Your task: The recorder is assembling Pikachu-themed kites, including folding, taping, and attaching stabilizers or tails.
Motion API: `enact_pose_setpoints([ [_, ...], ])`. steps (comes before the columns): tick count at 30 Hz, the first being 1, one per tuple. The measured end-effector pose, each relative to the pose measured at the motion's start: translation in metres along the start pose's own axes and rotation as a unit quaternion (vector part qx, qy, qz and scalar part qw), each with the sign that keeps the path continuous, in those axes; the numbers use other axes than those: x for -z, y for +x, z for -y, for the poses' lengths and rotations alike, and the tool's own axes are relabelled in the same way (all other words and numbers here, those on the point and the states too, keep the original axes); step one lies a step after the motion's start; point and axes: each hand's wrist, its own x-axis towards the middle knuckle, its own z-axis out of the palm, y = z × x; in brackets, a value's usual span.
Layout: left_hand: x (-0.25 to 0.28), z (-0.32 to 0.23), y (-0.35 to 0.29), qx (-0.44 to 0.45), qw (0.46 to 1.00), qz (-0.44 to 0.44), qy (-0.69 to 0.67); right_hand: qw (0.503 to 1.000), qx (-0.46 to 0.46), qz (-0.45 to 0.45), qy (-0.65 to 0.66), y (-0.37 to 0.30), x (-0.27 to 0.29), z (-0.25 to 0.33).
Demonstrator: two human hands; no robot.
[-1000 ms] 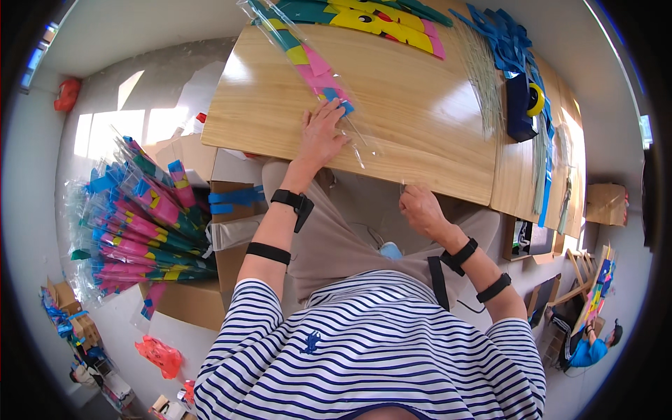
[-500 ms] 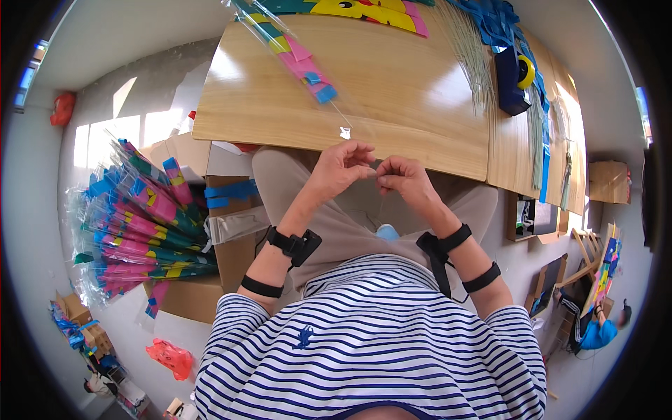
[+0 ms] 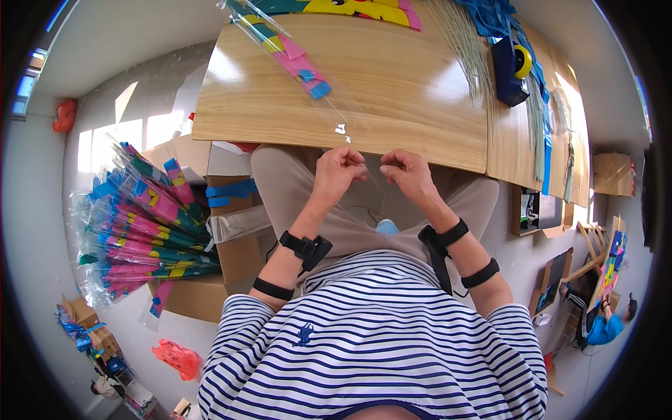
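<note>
So, many sleeved strips (image 3: 150, 231) are piled left of the counter (image 3: 399, 91), seemingly done; another strip (image 3: 292, 54) is left unpiled on top. Both hands (image 3: 336, 175) (image 3: 413, 178) are curled by its near edge; whether anything's gripped can't be told.

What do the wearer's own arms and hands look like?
The left hand and right hand are ungloved. The short sleeves are white with dark-blue stripes. Two black straps circle each forearm; the left wrist strap carries a boxy black device.
</note>
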Motion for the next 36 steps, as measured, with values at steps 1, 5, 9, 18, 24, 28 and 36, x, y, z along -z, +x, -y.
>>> enact_pose_setpoints([
  [1,0.000,0.003,0.001,-0.027,0.999,-0.012,0.025,1.000,0.003,0.006,-0.006,0.000,-0.001,0.002],
  [5,0.001,0.004,0.000,0.001,1.000,0.002,-0.004,0.999,0.018,0.005,-0.028,-0.002,-0.004,0.007],
  [9,-0.001,0.001,-0.001,0.040,0.986,0.021,-0.162,0.993,0.104,0.009,-0.052,-0.004,-0.014,0.012],
  [18,0.001,-0.002,-0.003,0.059,0.983,0.058,-0.166,0.998,0.042,-0.022,0.044,-0.003,-0.022,0.007],
  [24,0.009,-0.010,-0.007,0.075,0.976,0.026,-0.201,0.997,-0.053,0.056,0.019,0.006,-0.011,-0.044],
  [28,0.019,-0.010,-0.006,-0.012,0.992,-0.118,-0.030,0.796,0.083,0.010,-0.599,-0.009,0.004,-0.077],
  [36,0.029,-0.034,0.014,-0.041,0.978,-0.040,-0.200,0.973,0.075,0.027,-0.218,0.010,0.012,-0.022],
])
